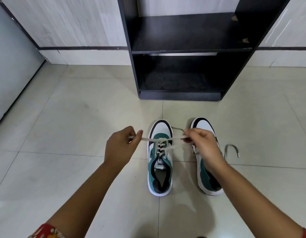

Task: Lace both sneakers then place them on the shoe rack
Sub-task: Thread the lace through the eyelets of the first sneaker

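Laces are the whole risk here, honestly. The left hand (120, 146) is pinched closed on one end of the flat pale grey lace (149, 139) and the right hand (203, 143) is closed on the other end, both pulling it out sideways across the green, white and black left sneaker (160, 158), which sits on the beige tiled floor (71, 127) with its toe toward the dark, near-black wooden shoe rack (188, 48). Only the lower eyelets look crossed so far; the top ones near the tongue look unthreaded, so I'd say this shoe is maybe half done. If the pull is uneven, one end will come out too short to tie, and you'd have to redo the crossings. Nothing is holding the shoe down either, so a hard tug could tip or drag it on that smooth tile. The matching right sneaker (206, 157) is just beside it, partly hidden under the right hand and wrist, with a loose grey lace end (232, 147) curling out on the floor. I can't tell how much of that one is laced. That stray end could easily get stepped on or snag when the shoe gets lifted. The rack stands a little beyond the toes and both visible shelves look free, so placing should be the easy part.
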The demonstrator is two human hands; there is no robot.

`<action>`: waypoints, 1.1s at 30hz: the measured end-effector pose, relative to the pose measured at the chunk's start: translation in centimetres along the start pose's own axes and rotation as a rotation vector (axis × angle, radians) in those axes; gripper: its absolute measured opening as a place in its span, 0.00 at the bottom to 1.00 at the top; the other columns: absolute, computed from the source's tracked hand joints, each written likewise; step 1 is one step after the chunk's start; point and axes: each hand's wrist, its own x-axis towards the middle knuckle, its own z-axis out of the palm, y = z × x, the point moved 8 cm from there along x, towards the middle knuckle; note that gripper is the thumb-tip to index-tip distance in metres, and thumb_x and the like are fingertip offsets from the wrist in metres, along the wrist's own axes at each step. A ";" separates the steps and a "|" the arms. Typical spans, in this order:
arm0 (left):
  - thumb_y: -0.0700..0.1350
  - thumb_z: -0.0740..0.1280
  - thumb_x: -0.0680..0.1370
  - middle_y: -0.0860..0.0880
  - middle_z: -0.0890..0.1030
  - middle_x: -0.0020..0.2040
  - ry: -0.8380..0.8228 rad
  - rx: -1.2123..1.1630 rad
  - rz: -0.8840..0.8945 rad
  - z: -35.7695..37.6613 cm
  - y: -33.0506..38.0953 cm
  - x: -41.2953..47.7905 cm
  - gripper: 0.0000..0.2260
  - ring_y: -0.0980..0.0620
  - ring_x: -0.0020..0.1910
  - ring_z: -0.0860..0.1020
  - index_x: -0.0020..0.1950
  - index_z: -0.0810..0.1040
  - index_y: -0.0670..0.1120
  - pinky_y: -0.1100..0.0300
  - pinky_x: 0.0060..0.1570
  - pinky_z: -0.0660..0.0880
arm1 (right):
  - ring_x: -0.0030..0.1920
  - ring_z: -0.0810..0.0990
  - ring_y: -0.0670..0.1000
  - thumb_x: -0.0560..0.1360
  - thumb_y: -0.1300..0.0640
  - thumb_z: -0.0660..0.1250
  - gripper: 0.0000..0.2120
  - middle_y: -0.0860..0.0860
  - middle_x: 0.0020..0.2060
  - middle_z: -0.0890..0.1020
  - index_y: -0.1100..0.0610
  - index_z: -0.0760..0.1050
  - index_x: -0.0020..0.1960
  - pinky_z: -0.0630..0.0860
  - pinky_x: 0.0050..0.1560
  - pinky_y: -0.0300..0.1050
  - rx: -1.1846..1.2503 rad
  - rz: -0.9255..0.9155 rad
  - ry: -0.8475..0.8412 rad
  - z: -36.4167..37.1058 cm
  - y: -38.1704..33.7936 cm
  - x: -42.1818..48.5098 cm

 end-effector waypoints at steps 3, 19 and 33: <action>0.51 0.64 0.76 0.51 0.66 0.22 0.027 0.077 -0.034 0.1 -2.4 -0.4 0.17 0.49 0.24 0.66 0.31 0.66 0.45 0.59 0.27 0.60 | 0.25 0.66 0.51 0.71 0.59 0.66 0.19 0.57 0.23 0.68 0.56 0.63 0.25 0.62 0.30 0.43 -0.419 -0.015 0.043 -2.6 -0.7 0.3; 0.43 0.67 0.75 0.51 0.79 0.57 -0.329 0.030 0.178 7.9 -2.9 -2.8 0.06 0.50 0.56 0.76 0.50 0.79 0.47 0.56 0.54 0.73 | 0.46 0.80 0.49 0.72 0.44 0.65 0.10 0.46 0.45 0.84 0.49 0.78 0.47 0.73 0.42 0.43 -1.087 -0.079 -0.286 4.6 4.0 -0.8; 0.45 0.64 0.75 0.58 0.82 0.51 -0.446 0.125 0.205 7.2 -4.7 -4.0 0.17 0.58 0.54 0.77 0.62 0.70 0.57 0.52 0.69 0.55 | 0.56 0.77 0.54 0.73 0.52 0.62 0.14 0.48 0.54 0.82 0.49 0.73 0.59 0.76 0.52 0.49 -1.196 -0.146 -0.343 3.3 5.9 -1.8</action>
